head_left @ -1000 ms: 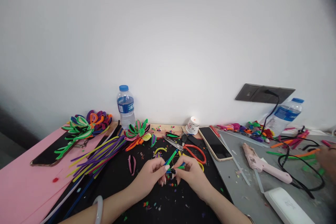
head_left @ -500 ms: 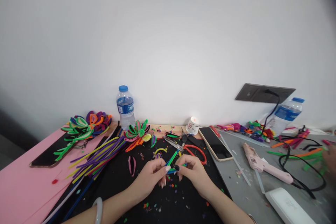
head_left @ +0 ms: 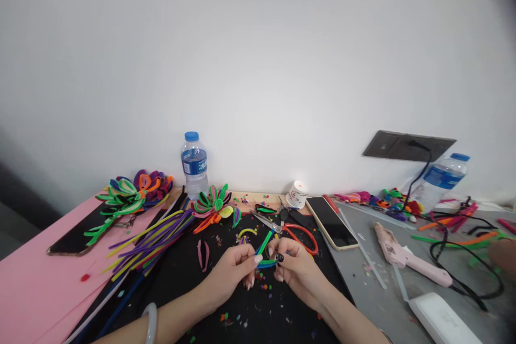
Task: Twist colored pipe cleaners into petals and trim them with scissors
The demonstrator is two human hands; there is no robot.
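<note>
Between my hands is a bent piece of blue and green pipe cleaners (head_left: 265, 243). My left hand (head_left: 237, 267) pinches it at its left bend. The fingertips of my right hand (head_left: 297, 263) close on its lower right end. Just beyond the hands lie orange-handled scissors (head_left: 300, 235), their blades pointing up and left. A curved yellow pipe cleaner piece (head_left: 246, 232) and a pink loop (head_left: 203, 255) rest on the black mat (head_left: 173, 290). Further left is a pipe cleaner flower (head_left: 213, 201) with green and pink petals.
Loose pipe cleaners (head_left: 151, 247) lie left. A water bottle (head_left: 194, 166) and paper cup (head_left: 297, 194) stand by the wall. To the right are a phone (head_left: 331, 223), a pink glue gun (head_left: 415, 263) with its cord, and a white box (head_left: 441, 318). Another person's hand (head_left: 503, 255) blurs at the right edge.
My right hand has shifted slightly right along the pipe cleaner piece, exposing more of its lower strand. My left hand stays nearly in place. The other person's hand has moved a little.
</note>
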